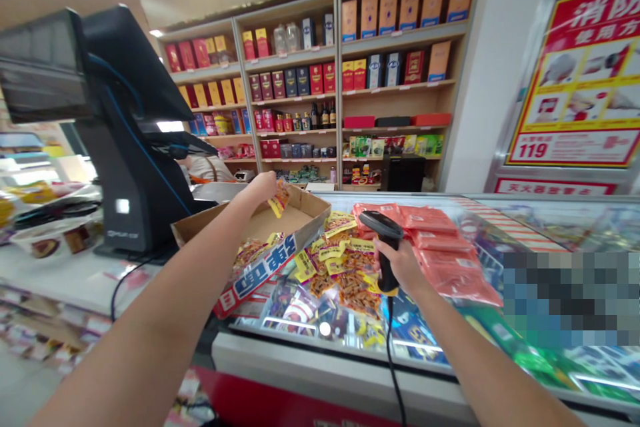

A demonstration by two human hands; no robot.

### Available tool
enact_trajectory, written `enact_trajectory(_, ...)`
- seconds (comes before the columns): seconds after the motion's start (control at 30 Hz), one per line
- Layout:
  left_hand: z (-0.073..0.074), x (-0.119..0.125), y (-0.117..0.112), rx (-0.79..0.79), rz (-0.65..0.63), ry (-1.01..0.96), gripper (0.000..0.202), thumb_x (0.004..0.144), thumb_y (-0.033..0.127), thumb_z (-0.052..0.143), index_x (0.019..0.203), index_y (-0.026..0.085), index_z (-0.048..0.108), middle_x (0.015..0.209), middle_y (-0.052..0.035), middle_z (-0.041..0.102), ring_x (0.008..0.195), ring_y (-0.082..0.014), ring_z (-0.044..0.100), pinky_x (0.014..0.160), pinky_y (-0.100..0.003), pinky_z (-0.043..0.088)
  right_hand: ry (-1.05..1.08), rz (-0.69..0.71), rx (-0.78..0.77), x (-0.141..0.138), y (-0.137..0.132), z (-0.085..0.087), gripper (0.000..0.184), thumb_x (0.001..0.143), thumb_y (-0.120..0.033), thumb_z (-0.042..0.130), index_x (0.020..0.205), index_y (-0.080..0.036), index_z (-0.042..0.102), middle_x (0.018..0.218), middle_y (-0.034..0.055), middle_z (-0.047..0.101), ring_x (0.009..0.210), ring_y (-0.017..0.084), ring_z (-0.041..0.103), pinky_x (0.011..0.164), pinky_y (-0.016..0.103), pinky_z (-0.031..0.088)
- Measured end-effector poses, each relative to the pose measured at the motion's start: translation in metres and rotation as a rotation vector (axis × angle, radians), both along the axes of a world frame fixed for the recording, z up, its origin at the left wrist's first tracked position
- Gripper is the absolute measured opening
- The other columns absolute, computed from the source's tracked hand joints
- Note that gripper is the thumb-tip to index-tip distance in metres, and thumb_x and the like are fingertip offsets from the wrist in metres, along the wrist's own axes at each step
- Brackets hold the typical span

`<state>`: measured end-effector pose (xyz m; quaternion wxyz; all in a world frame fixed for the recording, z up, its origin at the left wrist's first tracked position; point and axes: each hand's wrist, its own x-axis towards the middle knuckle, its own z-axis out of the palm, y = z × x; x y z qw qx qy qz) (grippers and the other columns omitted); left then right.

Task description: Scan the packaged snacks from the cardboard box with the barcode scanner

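Note:
My left hand (264, 186) is closed on a small yellow-topped snack packet (279, 200), held over an open cardboard box (305, 204) with blue and white lettering on its front. Several similar packets (253, 252) lie inside that box. Wrapped round the handle of a black barcode scanner (386, 240) is my right hand (404, 264); the scanner's cord hangs down past the counter's front edge. Below and left of the scanner, a pile of snack packets (345, 264) with brown contents is spread on the glass counter top.
Stacked pink-red packages (440, 240) lie right of the scanner on the glass counter (300, 340). A black checkout terminal (135, 147) stands at left, beside a white tub (55, 237). Shelves (287, 100) of boxed goods line the back. A red and yellow poster (580, 80) hangs at right.

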<state>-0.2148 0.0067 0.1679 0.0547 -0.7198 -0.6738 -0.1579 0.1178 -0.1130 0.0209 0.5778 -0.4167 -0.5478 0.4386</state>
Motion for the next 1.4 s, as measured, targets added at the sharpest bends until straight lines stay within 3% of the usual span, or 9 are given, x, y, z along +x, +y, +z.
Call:
enact_trajectory(0.07,0.002,0.019,-0.012,0.128,0.069,-0.081,0.027,0.077,0.019,0.056,0.098,0.007,0.069,0.094,-0.0157,0.068,0.1,-0.0303,0.062,0.083,-0.032,0.045,0.02,0.012,-0.016,0.001,0.0,0.0,0.035,0.07,-0.046,0.07,0.054,-0.018,0.056,0.041,0.0005,0.054,0.034,0.013,0.051,0.036,0.025,0.042)
enact_trajectory(0.13,-0.012,0.044,-0.026,0.207,0.073,-0.284,0.029,0.082,0.019,0.051,0.104,0.009,0.067,0.094,-0.0115,0.069,0.088,-0.0229,0.064,0.074,-0.028,0.045,0.061,0.037,-0.031,0.002,0.0,-0.001,0.033,0.071,-0.046,0.07,0.058,-0.018,0.057,0.042,0.0,0.055,0.035,0.014,0.051,0.036,0.025,0.043)
enact_trajectory(0.2,-0.038,0.072,-0.039,0.216,0.003,-0.571,0.023,0.082,0.021,0.052,0.095,0.01,0.067,0.084,-0.008,0.07,0.076,-0.0183,0.064,0.066,-0.025,0.044,0.098,0.061,-0.029,0.005,0.0,-0.001,0.031,0.071,-0.046,0.07,0.062,-0.019,0.058,0.045,-0.0003,0.056,0.038,0.014,0.052,0.038,0.025,0.044)
enact_trajectory(0.3,-0.085,0.108,-0.05,0.249,-0.067,-0.809,0.015,0.082,0.022,0.053,0.081,0.013,0.065,0.076,-0.0054,0.068,0.072,-0.0165,0.062,0.065,-0.024,0.044,0.116,0.078,-0.009,0.007,-0.001,0.001,0.029,0.072,-0.046,0.069,0.067,-0.019,0.059,0.048,-0.0003,0.057,0.04,0.014,0.053,0.039,0.025,0.045)
enact_trajectory(0.43,-0.135,0.136,-0.055,0.381,-0.073,-0.926,0.01,0.083,0.022,0.051,0.077,0.017,0.057,0.071,-0.0025,0.064,0.069,-0.0153,0.06,0.066,-0.025,0.043,0.082,0.157,-0.017,0.007,-0.007,0.005,0.031,0.073,-0.046,0.067,0.063,-0.019,0.059,0.046,0.0003,0.056,0.04,0.013,0.051,0.04,0.025,0.044)
enact_trajectory(0.53,-0.154,0.145,-0.061,0.401,-0.124,-0.947,0.011,0.086,0.023,0.05,0.075,0.02,0.052,0.067,-0.0002,0.061,0.063,-0.0142,0.057,0.063,-0.024,0.04,-0.012,0.246,-0.037,0.004,-0.011,0.005,0.034,0.074,-0.046,0.067,0.057,-0.018,0.058,0.044,0.0012,0.055,0.038,0.013,0.051,0.041,0.026,0.045)
enact_trajectory(0.83,-0.163,0.152,-0.073,0.383,-0.202,-0.955,0.011,0.087,0.024,0.048,0.077,0.022,0.047,0.06,0.004,0.054,0.055,-0.0127,0.052,0.058,-0.024,0.036,-0.142,0.21,0.005,0.002,-0.012,0.004,0.036,0.074,-0.045,0.069,0.054,-0.017,0.058,0.045,0.0012,0.056,0.039,0.014,0.055,0.043,0.026,0.046)
enact_trajectory(1.4,-0.171,0.15,-0.067,0.403,-0.212,-0.946,0.008,0.087,0.022,0.047,0.079,0.022,0.047,0.059,0.0052,0.051,0.056,-0.0123,0.052,0.06,-0.022,0.037,-0.058,0.241,-0.066,0.001,-0.015,0.004,0.028,0.072,-0.04,0.07,0.061,-0.019,0.055,0.05,-0.0015,0.056,0.038,0.013,0.053,0.041,0.026,0.044)
